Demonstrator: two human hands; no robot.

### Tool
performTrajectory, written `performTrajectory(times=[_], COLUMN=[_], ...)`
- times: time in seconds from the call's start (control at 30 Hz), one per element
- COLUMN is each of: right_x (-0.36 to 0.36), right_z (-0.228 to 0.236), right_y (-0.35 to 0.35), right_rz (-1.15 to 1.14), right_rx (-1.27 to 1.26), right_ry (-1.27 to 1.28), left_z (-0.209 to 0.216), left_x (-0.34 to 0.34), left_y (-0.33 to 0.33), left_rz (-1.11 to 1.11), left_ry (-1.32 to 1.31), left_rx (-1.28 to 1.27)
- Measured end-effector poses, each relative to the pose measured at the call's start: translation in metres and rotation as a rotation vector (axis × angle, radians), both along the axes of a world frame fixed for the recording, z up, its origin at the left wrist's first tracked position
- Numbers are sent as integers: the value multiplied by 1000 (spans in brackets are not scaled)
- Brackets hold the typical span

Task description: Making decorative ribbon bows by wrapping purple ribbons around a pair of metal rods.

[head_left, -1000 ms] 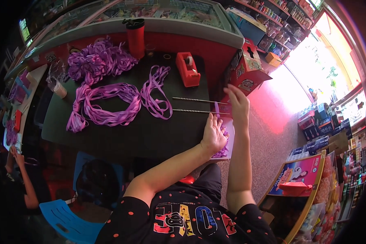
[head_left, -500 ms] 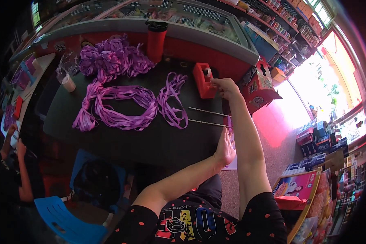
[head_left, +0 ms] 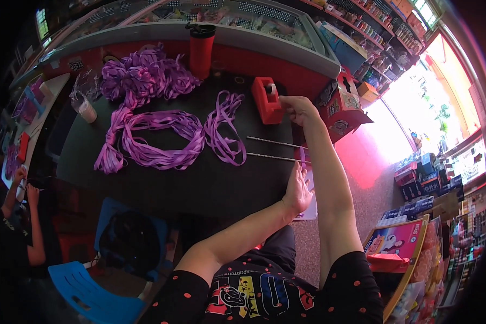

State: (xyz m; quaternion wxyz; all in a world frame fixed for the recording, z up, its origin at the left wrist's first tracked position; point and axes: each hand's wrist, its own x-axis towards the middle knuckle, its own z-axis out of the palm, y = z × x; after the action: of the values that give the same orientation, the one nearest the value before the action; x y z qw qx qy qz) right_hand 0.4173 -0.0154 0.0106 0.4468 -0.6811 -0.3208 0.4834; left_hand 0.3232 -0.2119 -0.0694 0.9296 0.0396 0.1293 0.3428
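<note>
Red plastic marks the tape dispenser (head_left: 267,110), at two o'clock on the dark table (head_left: 162,191). The person's right hand (head_left: 299,110) is at its three o'clock side, fingers bunched; whether they pinch tape cannot be told. At four o'clock, the left hand (head_left: 298,193) has its fingers stretched out straight, just beside a purple ribbon strip (head_left: 302,155) at the right ends of two metal rods (head_left: 270,156). A loose ribbon loop (head_left: 213,135) lies at nine o'clock from the rods.

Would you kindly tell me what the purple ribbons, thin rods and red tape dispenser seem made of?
Purple ribbons: probably satiny fabric, from their sheen and folds.
Thin rods: likely shiny metal, given silvery glints.
Red tape dispenser: perhaps smooth plastic, from its moulded look.
</note>
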Motion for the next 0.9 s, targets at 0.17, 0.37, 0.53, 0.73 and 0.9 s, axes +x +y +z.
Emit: performTrajectory(times=[0.17,0.37,0.53,0.73,0.9], right_x=[-3,-5,-5,-9,-20], right_z=[21,7,-17,-26,-32], right_y=[-8,-40,-43,-35,-30], right_rz=[84,77,7,-50,58], right_rx=[12,-45,-38,-16,226], right_ry=[114,135,164,-49,-781], left_z=[4,1,1,-3,-9], left_x=[-2,-1,0,-1,-1], left_y=[0,-1,1,3,6], left_rz=[16,19,28,37,12], left_ry=[32,37,16,-58,-114], left_rx=[0,14,-6,57,88])
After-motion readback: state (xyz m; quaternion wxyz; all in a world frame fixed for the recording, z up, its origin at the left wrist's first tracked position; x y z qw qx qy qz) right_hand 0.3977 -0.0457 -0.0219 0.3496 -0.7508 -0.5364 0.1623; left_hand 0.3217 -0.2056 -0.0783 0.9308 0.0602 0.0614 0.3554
